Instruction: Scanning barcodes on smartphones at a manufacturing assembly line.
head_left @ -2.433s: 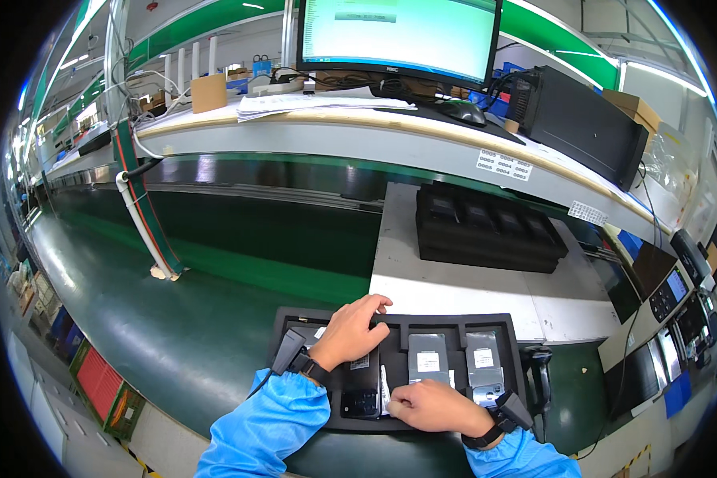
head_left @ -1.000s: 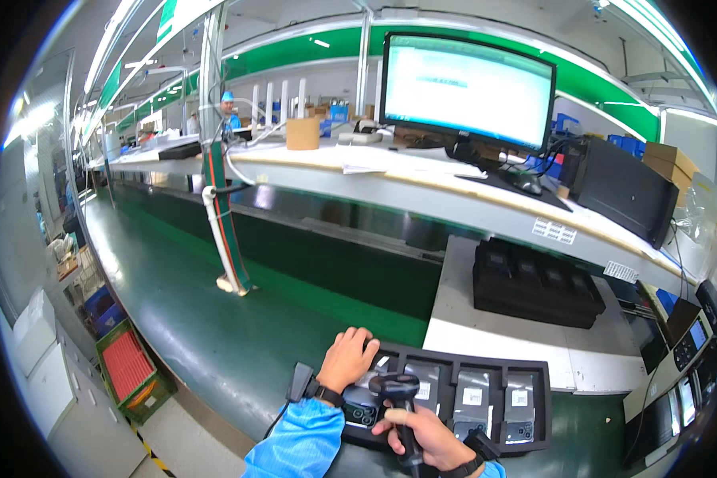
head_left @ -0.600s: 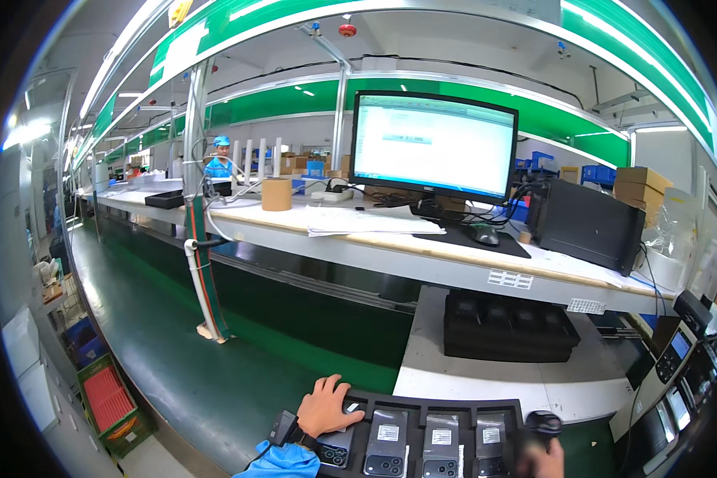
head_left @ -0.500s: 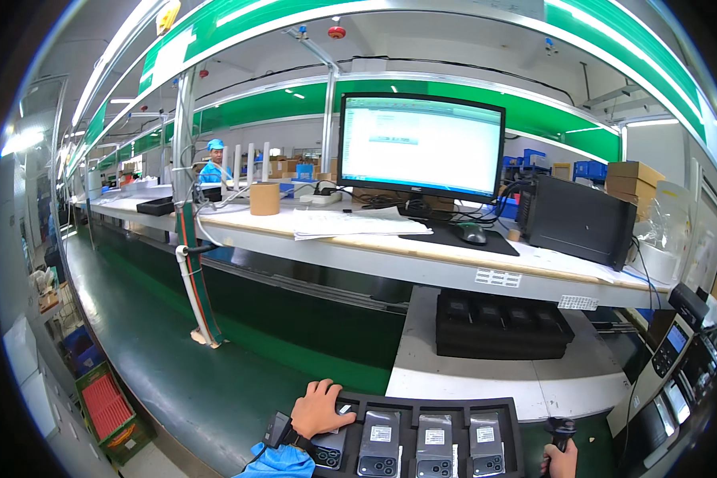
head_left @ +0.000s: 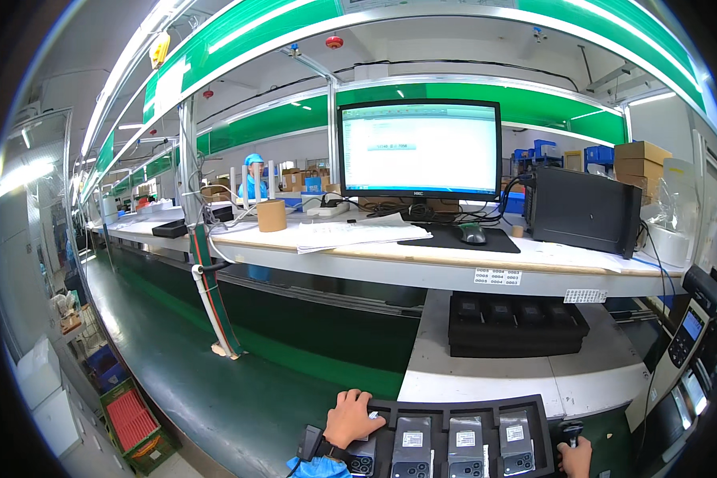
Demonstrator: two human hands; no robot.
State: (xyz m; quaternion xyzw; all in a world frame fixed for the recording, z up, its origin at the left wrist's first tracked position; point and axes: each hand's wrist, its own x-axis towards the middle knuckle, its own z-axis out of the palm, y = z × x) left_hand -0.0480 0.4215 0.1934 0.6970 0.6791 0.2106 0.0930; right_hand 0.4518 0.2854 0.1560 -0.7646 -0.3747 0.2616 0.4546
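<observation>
In the head view, your left hand [head_left: 350,420] lies open, fingers slightly parted, over the far left corner of the black tray [head_left: 454,408], partly covering the leftmost phone [head_left: 362,464]. Three labelled phones [head_left: 465,456] fill the compartments toward its right edge. Beside that edge, your right hand [head_left: 575,459] grips a black handheld scanner [head_left: 570,432] by its handle.

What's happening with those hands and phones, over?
Left hand spread over leftmost phone, partly hiding it. Right hand holding scanner beside tray. Four phones in tray.
</observation>
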